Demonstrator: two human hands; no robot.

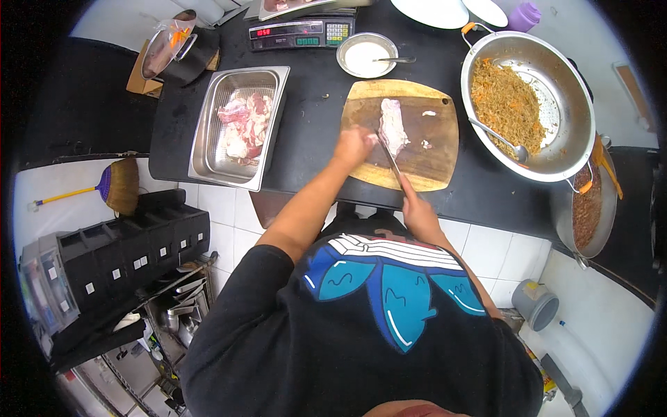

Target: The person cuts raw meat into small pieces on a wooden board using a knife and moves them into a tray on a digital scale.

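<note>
A strip of pale raw meat (pixel 392 125) with white fat lies lengthwise on the wooden cutting board (pixel 431 167). My right hand (pixel 420 214) is closed round the handle of a knife (pixel 391 161). The blade runs up along the left side of the strip. Just left of it, my left hand (pixel 354 147) is closed, its fingertips pinching a small pinkish bit of meat at the strip's edge. Small white scraps (pixel 426 144) are scattered on the board's right half. Left of the board, a perforated steel pan (pixel 273 149) holds several pieces of raw meat (pixel 246 125).
A digital scale (pixel 302 33) stands at the back, beside a bowl of white stuff (pixel 366 55) with a spoon. On the right sits a large steel colander (pixel 580 132) of noodles; a pan of brown food (pixel 590 215) is beyond it. A dark pot (pixel 191 62) stands back left.
</note>
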